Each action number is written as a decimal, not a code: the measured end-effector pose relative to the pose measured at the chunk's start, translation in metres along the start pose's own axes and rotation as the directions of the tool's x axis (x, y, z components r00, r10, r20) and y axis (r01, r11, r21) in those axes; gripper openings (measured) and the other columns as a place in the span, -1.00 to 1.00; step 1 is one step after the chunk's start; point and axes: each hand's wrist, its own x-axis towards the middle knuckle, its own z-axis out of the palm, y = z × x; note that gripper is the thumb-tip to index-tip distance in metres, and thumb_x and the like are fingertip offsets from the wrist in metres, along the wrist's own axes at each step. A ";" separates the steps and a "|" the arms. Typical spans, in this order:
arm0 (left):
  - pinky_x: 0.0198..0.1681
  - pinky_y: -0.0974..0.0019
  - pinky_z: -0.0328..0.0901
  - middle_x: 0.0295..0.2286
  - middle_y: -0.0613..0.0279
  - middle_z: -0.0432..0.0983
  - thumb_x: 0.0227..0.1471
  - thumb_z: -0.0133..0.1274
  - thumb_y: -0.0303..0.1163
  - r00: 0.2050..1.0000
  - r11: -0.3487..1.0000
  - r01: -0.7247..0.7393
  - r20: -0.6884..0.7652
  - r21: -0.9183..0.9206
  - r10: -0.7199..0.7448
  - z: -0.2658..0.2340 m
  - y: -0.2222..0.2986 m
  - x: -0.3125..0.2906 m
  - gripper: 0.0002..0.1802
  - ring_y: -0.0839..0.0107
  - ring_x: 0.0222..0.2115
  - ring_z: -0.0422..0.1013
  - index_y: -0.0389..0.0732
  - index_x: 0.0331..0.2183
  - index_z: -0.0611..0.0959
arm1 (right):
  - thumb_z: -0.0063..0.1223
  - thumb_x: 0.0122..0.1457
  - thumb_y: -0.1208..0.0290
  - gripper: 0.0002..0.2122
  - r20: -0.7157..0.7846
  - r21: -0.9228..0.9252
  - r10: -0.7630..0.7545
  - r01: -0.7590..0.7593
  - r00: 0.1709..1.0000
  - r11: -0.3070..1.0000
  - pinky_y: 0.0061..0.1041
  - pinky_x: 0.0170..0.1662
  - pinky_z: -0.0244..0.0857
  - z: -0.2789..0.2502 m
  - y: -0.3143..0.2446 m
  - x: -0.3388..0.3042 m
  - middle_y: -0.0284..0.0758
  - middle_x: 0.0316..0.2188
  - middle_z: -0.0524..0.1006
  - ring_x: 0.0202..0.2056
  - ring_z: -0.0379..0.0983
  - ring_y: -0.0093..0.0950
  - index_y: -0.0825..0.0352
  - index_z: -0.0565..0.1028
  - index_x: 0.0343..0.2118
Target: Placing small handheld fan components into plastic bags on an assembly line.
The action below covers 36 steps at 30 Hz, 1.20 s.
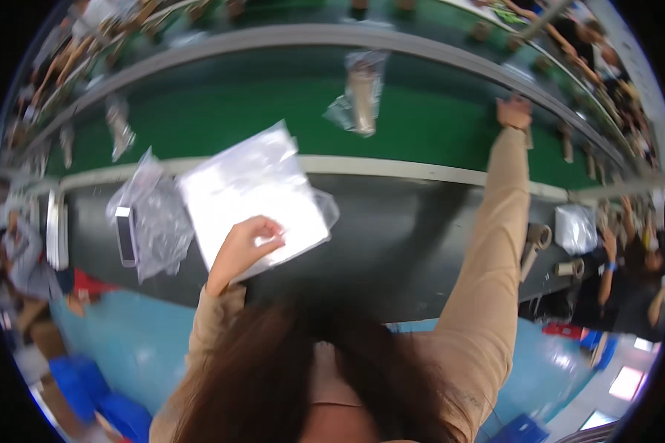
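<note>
My left hand (247, 247) is over a stack of clear plastic bags (233, 188) on the dark table, its thumb and fingertips closed together. Whether a bag edge is pinched there I cannot make out. My right arm is stretched far out across the green conveyor belt (421, 133). At its end my right hand (514, 112) has its fingers apart near the belt's far rail. Partly hidden behind that wrist is a beige piece (529, 139). A brown cylindrical item in a clear bag (362, 96) lies on the belt between my hands.
A phone (126, 236) lies by crumpled clear plastic (159, 221) at left. Brown tubes (539, 236) and a bagged white packet (575, 229) are at the table's right end. More bagged items (118, 127) lie along the belt. Co-workers (628, 273) stand on both sides.
</note>
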 end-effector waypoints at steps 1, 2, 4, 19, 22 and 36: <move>-0.22 0.43 0.37 -0.33 0.26 0.55 0.01 0.20 -0.45 1.000 1.000 -0.007 -0.004 -0.016 0.007 0.001 0.007 0.000 -0.81 0.48 -0.34 0.49 -0.31 -0.33 0.57 | 0.11 0.00 -0.17 -0.32 -0.068 0.037 -0.042 0.045 0.997 0.998 -0.03 -0.18 0.41 0.011 0.018 0.007 -0.07 -0.05 0.42 -0.04 0.40 -0.09 0.18 0.32 0.12; -0.23 0.41 0.38 -0.37 0.24 0.54 0.04 0.17 -0.45 0.998 1.000 0.000 -0.068 -0.007 -0.001 0.003 0.015 -0.006 -0.82 0.46 -0.34 0.49 -0.33 -0.33 0.56 | 0.13 -0.01 -0.16 -0.33 -0.002 0.032 -0.018 0.018 1.000 0.999 -0.05 -0.20 0.42 -0.001 -0.005 0.014 -0.04 -0.07 0.43 -0.05 0.42 -0.08 0.25 0.33 0.05; -0.27 0.39 0.38 -0.38 0.18 0.53 0.04 0.14 -0.48 0.991 0.999 -0.041 -0.127 0.010 0.042 0.008 0.020 -0.007 -0.83 0.41 -0.36 0.50 -0.35 -0.33 0.52 | 0.18 -0.01 -0.12 -0.38 0.023 -0.056 0.011 -0.010 1.000 0.998 -0.13 -0.24 0.44 0.019 0.021 0.031 -0.03 -0.20 0.48 -0.19 0.50 -0.09 0.30 0.33 -0.05; -0.36 0.32 0.38 -0.47 0.17 0.53 -0.14 0.27 -0.49 0.930 0.965 -0.245 -0.257 0.094 0.261 0.025 0.019 -0.004 -0.54 0.31 -0.44 0.49 -0.18 -0.20 0.40 | 0.13 0.18 0.25 -0.62 0.228 0.971 0.041 -0.224 0.973 -0.090 -0.39 -0.13 0.47 -0.213 -0.004 -0.133 -0.14 -0.12 0.43 -0.18 0.52 -0.36 0.36 0.28 -0.09; -0.32 0.31 0.40 -0.46 0.15 0.54 -0.12 0.21 -0.55 0.939 0.956 -0.283 -0.180 0.071 0.292 0.023 0.013 -0.001 -0.59 0.29 -0.42 0.51 -0.20 -0.20 0.40 | -0.01 0.25 0.26 -0.68 0.337 0.763 -0.151 -0.364 0.929 -0.534 -0.33 -0.07 0.49 -0.270 -0.048 -0.218 -0.14 -0.05 0.40 -0.08 0.47 -0.28 0.35 0.26 -0.06; -0.35 0.36 0.43 -0.48 0.10 0.60 -0.10 0.15 -0.58 0.948 0.959 -0.277 -0.184 -0.061 0.262 0.029 0.000 0.011 -0.76 0.31 -0.43 0.58 -0.26 -0.29 0.53 | -0.01 0.18 0.54 -0.61 0.326 0.790 0.009 -0.267 0.945 -0.551 -0.15 -0.03 0.43 -0.339 -0.143 -0.403 -0.15 -0.11 0.32 -0.09 0.42 -0.21 0.20 0.08 -0.03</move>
